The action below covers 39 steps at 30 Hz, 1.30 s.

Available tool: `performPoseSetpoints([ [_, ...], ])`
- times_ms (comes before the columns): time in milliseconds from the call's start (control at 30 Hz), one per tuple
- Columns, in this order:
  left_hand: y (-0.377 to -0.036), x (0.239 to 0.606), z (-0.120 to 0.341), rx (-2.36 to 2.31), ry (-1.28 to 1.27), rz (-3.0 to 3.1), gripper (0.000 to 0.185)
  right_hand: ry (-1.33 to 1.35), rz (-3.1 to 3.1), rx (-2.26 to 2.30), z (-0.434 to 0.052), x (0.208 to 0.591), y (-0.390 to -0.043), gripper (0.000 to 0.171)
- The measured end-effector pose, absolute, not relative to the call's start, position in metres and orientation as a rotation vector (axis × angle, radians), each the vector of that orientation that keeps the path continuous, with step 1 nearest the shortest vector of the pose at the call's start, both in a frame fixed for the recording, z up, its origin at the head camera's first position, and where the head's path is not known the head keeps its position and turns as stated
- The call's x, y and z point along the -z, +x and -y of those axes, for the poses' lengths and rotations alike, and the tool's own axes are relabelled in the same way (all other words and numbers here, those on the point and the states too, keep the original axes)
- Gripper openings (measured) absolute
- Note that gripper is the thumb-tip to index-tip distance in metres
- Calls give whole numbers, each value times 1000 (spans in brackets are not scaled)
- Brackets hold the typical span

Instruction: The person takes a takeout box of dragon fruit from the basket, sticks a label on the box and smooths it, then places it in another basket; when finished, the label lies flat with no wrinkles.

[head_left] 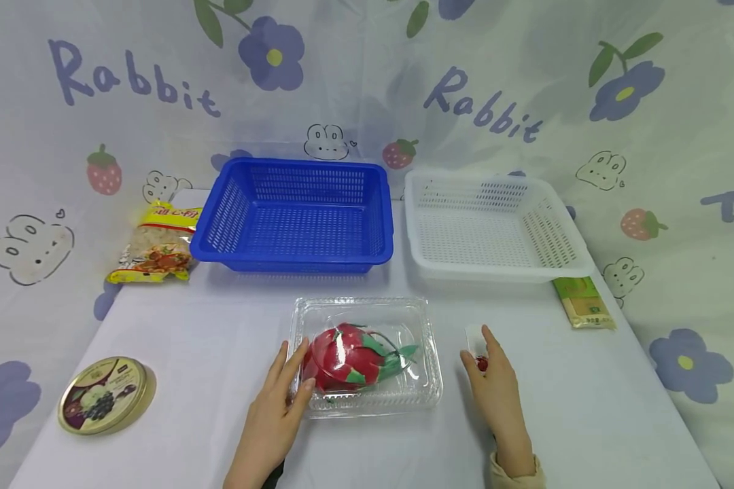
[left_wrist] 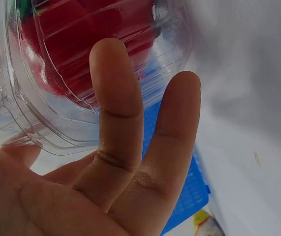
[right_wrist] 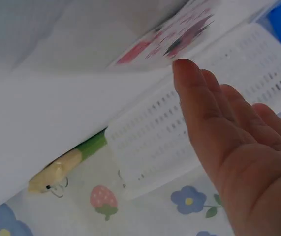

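Left of the clear box (head_left: 428, 370), head view: left hand (head_left: 275, 407) touching it, red fruit (head_left: 350, 354) inside; right of the box, right hand (head_left: 498, 387) beside a small packet (head_left: 474, 336). Left wrist view: fingers (left_wrist: 172, 123) spread apart. Right wrist view: fingers (right_wrist: 199, 103) extended; packet contact unclear.

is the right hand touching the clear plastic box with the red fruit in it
Apart: the head view shows a strip of white tabletop between the right hand and the near side of the clear plastic box.
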<state>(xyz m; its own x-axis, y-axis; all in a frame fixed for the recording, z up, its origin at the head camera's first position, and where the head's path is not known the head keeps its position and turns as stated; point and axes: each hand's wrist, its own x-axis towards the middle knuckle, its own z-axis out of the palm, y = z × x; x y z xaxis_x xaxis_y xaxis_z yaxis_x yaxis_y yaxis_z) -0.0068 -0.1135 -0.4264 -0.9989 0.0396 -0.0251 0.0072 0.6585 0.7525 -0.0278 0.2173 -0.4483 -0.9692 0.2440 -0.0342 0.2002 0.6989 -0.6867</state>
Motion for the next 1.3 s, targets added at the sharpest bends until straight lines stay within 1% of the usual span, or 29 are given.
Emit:
performPoseSetpoints([
  [67, -7, 427, 114, -1286, 35, -2819, 54, -456, 2868, -1127, -226, 447, -30, 65],
  [200, -7, 428, 114, -1295, 33, -2819, 54, -545, 2901, -1125, -241, 449, -34, 69],
  [367, -7, 430, 114, -1311, 43, -2822, 54, -577, 2917, -1035, -248, 452, -38, 77],
  [500, -6, 430, 114, -1321, 44, -2819, 54, -583, 2947, -920, -251, 454, -39, 78],
  [567, -6, 430, 114, -1324, 43, -2815, 54, -597, 2958, -909, -253, 454, -40, 76],
  [667, -6, 429, 114, -1329, 37, -2806, 54, -633, 2964, -915, -257, 454, -41, 67],
  [833, -6, 428, 114, -1333, 31, -2796, 55, -739, 2996, -975, -261, 455, -41, 45],
  [933, -6, 428, 115, -1337, 36, -2799, 54, -756, 3015, -1004, -263, 455, -41, 35],
  [1000, -6, 428, 115, -1334, 38, -2799, 55, -757, 3022, -1027, -264, 455, -41, 32],
  [1133, -5, 427, 116, -1290, 30, -2809, 55, -756, 2998, -1077, -265, 453, -39, 35],
  [1300, -6, 424, 115, -1208, 30, -2868, 54, -784, 2809, -1131, -254, 433, -42, 31],
])
